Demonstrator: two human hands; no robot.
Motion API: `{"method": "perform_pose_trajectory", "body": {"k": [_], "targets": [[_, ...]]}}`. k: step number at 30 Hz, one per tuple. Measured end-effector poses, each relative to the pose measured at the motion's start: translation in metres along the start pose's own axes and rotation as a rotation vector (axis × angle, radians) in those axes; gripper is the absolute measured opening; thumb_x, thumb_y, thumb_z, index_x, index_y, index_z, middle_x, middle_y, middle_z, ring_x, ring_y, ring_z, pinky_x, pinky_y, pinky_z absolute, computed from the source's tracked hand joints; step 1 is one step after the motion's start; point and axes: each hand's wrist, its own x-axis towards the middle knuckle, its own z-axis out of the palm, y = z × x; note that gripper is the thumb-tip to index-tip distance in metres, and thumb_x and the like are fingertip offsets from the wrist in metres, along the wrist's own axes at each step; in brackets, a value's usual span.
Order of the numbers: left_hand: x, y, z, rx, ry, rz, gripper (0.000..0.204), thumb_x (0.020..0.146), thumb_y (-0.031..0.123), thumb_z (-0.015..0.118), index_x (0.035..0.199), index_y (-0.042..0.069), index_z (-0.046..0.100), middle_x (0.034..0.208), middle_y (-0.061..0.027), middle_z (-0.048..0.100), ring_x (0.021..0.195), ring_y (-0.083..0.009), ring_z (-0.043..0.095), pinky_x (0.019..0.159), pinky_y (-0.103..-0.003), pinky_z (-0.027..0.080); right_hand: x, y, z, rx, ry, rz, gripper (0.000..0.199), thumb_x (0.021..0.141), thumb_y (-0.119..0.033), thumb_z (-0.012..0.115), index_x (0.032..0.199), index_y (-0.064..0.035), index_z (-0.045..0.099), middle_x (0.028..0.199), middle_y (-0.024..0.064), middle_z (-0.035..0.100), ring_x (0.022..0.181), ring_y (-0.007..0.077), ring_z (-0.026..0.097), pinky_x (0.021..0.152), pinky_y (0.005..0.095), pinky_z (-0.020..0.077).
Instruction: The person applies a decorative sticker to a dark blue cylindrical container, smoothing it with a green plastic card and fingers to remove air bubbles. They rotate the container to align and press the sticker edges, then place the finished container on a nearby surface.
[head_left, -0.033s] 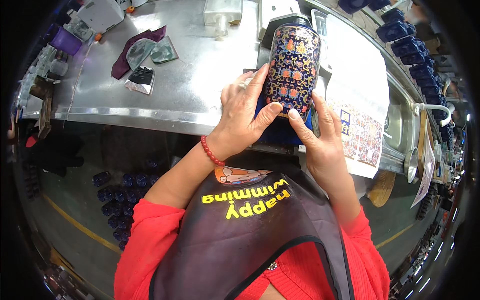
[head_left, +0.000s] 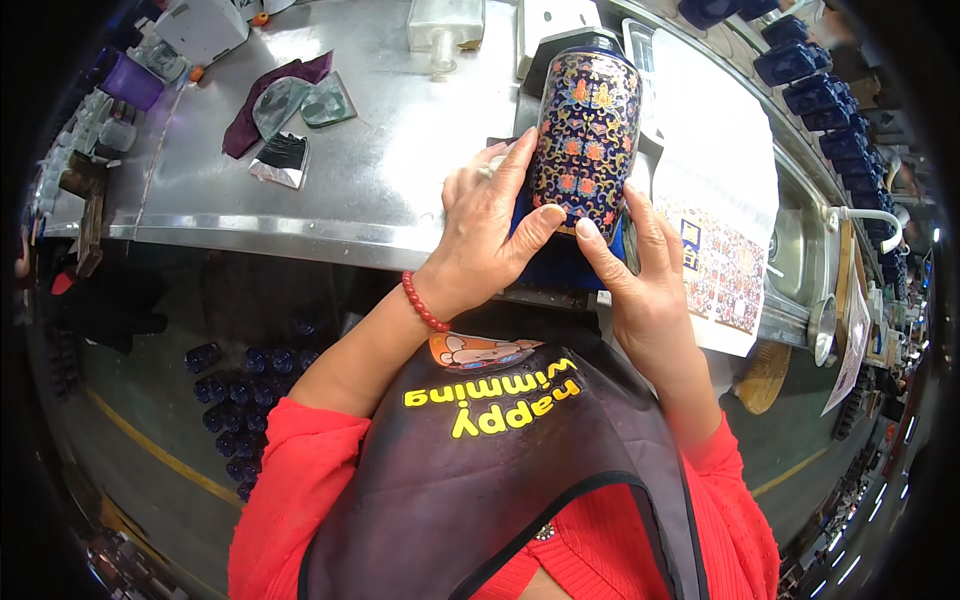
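A dark blue bottle (head_left: 585, 140) with a dense gold, orange and pink floral pattern lies tilted in front of me, its plain neck pointing away. Along its left side rest the fingers of my left hand (head_left: 480, 215), while that thumb presses near the base edge. My right hand (head_left: 645, 265) touches the base with its thumb and has its fingers against the lower right side. Both hands are closed about the bottle's lower end. Under the bottle shows blue cloth (head_left: 560, 262), partly hidden by my hands.
On the metal table (head_left: 330, 215) lie a purple cloth (head_left: 245, 125), greenish flat pieces (head_left: 327, 103) and a small black-bristled piece (head_left: 282, 155). Large printed sheets (head_left: 715, 180) lie at right, beside a sink (head_left: 795, 230) with a tap (head_left: 875, 215). Several blue bottles (head_left: 240, 388) stand on the floor.
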Motion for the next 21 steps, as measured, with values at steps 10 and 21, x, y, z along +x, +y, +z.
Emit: {"method": "perform_pose_trajectory", "body": {"k": [10, 21], "targets": [[0.001, 0.0, 0.0, -0.042, -0.003, -0.038, 0.08, 0.102, 0.054, 0.055, 0.156, -0.001, 0.035, 0.147, -0.0208, 0.052, 0.138, -0.0394, 0.041, 0.115, -0.051, 0.023, 0.01, -0.003, -0.006, -0.008, -0.01, 0.015, 0.071, 0.075, 0.013, 0.06, 0.137, -0.0213, 0.067, 0.15, 0.0288, 0.044, 0.124, 0.043, 0.053, 0.105, 0.0486, 0.0455], [0.001, -0.004, 0.001, -0.091, 0.014, -0.027, 0.079, 0.101, 0.054, 0.055, 0.156, 0.0, 0.037, 0.145, -0.0213, 0.052, 0.137, -0.0395, 0.042, 0.115, -0.051, 0.025, 0.009, -0.004, -0.005, 0.0, 0.004, 0.036, 0.071, 0.074, 0.012, 0.06, 0.137, -0.0199, 0.067, 0.15, 0.0286, 0.044, 0.124, 0.0431, 0.053, 0.107, 0.0485, 0.0438]]}}
